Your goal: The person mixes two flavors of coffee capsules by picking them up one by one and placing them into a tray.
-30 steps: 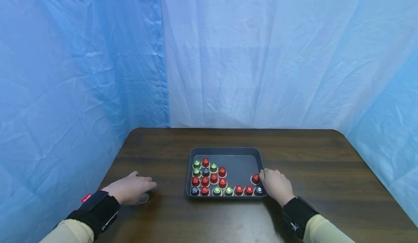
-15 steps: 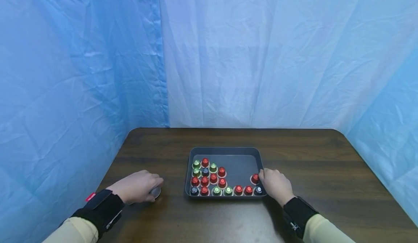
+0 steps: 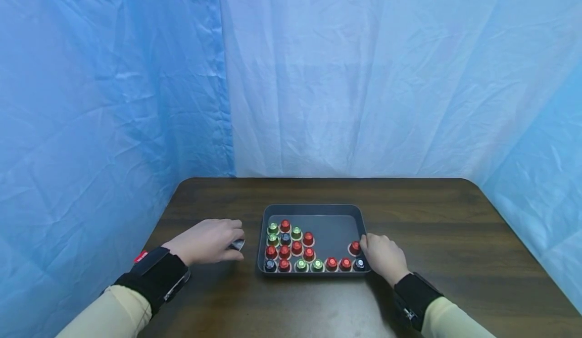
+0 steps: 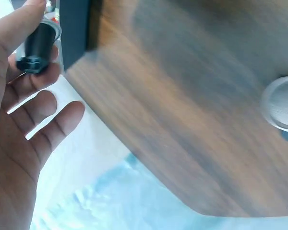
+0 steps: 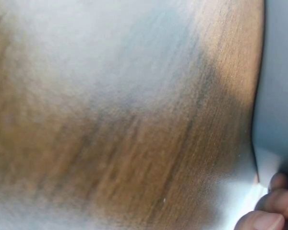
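Note:
My left hand (image 3: 211, 239), left of the tray, pinches a dark coffee capsule (image 4: 40, 47) between thumb and fingers, its silvery rim toward the tray. The other fingers of that hand spread loosely. At the tray's right edge my right hand (image 3: 385, 259) grips the rim; its fingertips (image 5: 269, 221) show beside the tray wall (image 5: 281, 86) in the right wrist view. Inside the dark grey tray (image 3: 336, 224) stand red capsules (image 3: 308, 238), green capsules (image 3: 318, 266) and dark blue capsules (image 3: 270, 266), grouped at the left and along the near side.
Another capsule (image 4: 282, 105) sits on the table with its silvery lid up, seen in the left wrist view. The wooden table (image 3: 309, 307) has rounded far corners. Blue cloth curtains (image 3: 318, 75) hang behind it and at both sides.
My left hand has lifted and moved right and away from me, toward the tray, with the capsule in its fingers. The right hand stays on the tray's rim.

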Tool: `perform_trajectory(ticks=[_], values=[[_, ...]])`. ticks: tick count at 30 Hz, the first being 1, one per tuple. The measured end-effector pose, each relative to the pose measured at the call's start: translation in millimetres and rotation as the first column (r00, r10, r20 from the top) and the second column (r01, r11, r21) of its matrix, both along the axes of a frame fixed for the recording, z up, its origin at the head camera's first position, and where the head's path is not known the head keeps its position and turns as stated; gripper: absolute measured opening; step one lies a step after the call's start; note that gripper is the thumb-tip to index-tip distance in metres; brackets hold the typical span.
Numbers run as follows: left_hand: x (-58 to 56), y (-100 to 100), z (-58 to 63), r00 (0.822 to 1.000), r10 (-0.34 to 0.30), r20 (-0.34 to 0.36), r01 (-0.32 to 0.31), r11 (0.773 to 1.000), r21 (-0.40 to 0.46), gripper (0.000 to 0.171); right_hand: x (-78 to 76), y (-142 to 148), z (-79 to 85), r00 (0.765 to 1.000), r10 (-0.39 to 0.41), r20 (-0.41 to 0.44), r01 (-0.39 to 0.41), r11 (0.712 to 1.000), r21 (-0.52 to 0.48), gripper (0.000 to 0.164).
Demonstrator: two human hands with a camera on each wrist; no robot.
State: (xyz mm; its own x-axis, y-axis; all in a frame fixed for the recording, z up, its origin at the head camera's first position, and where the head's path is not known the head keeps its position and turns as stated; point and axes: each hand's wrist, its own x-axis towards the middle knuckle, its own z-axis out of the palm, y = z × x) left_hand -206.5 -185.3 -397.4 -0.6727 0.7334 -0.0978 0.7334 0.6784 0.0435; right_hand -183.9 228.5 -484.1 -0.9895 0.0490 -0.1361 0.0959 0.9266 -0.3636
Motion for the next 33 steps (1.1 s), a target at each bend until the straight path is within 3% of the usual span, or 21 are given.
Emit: perform_trajectory(ticks=[8,19,33], values=[[-9.9,41.1,11.1,1.0,-0.001,-0.003,0.001,1.0,-0.023,0.043,1.0,-0.8,2.4,1.0,0.009,-0.003,-0.009,1.0,0.002,0.034],[-21.3,82.4,19.8,0.995,-0.095,-0.025,0.094,0.995,-0.026,0.033,1.2,-0.7,3.3,1.0,0.011,-0.008,-0.011,1.0,0.008,0.034],[-33.3,121.1,11.2,0.989,-0.146,-0.001,0.146,0.989,0.014,0.029,-0.5,1.8,1.0,1.0,0.017,-0.012,-0.016,1.0,0.026,0.034]])
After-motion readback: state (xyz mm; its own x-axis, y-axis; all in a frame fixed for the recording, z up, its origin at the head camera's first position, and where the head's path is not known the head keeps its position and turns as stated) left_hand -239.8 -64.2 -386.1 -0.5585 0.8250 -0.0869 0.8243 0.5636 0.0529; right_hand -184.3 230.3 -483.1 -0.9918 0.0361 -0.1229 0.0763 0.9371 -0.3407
